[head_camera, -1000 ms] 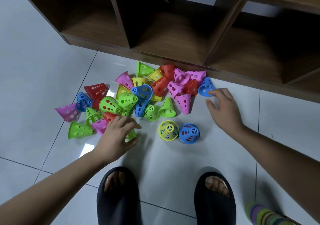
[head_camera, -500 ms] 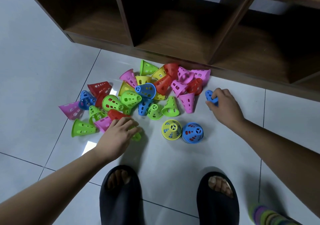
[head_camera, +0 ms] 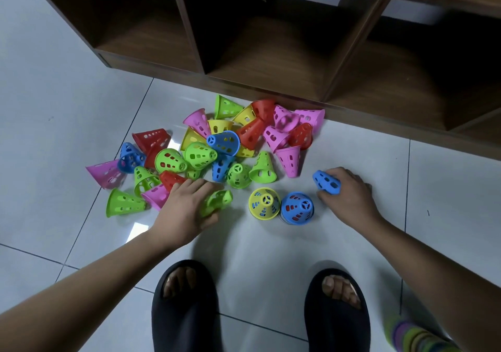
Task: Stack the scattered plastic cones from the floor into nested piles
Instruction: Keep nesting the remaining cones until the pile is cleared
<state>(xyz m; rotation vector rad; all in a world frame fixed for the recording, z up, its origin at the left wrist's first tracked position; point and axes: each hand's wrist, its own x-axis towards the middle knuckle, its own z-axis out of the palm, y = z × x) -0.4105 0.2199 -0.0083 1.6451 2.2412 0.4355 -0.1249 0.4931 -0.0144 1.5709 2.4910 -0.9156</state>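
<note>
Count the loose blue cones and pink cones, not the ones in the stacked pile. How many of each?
Blue cones: 5, one of them in the right hand
Pink cones: 7
Total: 12
The standing blue one may hide more nested under it.

Bright perforated cones [head_camera: 225, 141] lie jumbled; upright blue cone [head_camera: 297, 207] perhaps nested.
</note>
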